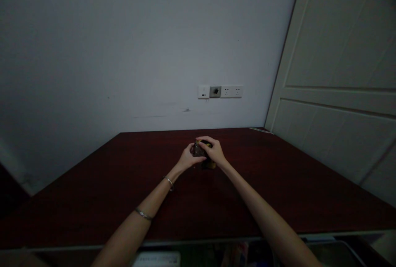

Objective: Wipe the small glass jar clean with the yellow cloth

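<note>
Both of my arms reach forward over a dark red-brown table (pixel 93 192). My left hand (pixel 186 158) and my right hand (pixel 214 152) meet near the middle of the table's far half. Together they close round a small dark object with yellow parts (pixel 201 150), which sits on or just above the tabletop. The fingers of the right hand curl over its top; the left hand's fingers pinch its left side. Most of the object is hidden by the fingers and I cannot name it. Two thin bracelets circle my left forearm.
A pale wall rises behind the table, with a strip of wall sockets (pixel 220 91) above the far edge. A white panelled door (pixel 337 93) stands to the right. The table's near edge has a light trim; some dim things lie below it.
</note>
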Demonstrator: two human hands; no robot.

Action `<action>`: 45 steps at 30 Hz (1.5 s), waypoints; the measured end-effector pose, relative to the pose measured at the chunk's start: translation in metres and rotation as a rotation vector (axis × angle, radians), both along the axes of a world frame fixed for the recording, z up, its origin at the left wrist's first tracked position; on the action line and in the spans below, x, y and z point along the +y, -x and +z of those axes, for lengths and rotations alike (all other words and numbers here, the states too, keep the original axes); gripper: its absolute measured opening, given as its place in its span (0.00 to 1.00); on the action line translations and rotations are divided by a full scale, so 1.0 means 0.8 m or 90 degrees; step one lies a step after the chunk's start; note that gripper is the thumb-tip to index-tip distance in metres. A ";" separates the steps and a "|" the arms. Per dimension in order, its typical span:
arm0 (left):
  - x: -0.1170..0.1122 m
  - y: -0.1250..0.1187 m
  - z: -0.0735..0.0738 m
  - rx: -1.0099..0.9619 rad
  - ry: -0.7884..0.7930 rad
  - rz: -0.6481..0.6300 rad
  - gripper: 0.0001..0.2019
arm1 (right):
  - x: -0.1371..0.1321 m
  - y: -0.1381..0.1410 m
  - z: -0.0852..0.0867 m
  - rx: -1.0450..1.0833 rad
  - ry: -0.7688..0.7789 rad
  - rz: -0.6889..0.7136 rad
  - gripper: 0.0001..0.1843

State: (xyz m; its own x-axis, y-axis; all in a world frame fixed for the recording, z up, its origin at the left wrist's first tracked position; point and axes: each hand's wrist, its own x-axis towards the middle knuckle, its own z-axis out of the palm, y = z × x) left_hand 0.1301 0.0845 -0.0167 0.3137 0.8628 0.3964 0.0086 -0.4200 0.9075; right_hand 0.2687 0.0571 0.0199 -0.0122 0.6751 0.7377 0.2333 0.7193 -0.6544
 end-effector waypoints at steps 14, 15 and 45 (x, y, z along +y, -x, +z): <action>0.003 -0.002 -0.002 -0.009 0.033 -0.027 0.28 | -0.016 0.004 -0.003 -0.065 -0.104 0.032 0.10; -0.001 -0.002 0.001 -0.004 0.048 -0.031 0.30 | -0.014 0.002 -0.002 -0.030 -0.079 0.036 0.09; -0.012 0.003 0.017 -0.109 0.118 -0.119 0.26 | -0.024 -0.022 -0.001 -0.011 0.102 0.182 0.32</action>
State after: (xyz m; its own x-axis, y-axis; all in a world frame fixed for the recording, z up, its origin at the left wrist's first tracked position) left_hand 0.1273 0.0751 -0.0030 0.4154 0.8592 0.2987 -0.2121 -0.2279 0.9503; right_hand 0.2865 0.0382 0.0192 -0.2295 0.7502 0.6202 0.0480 0.6451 -0.7626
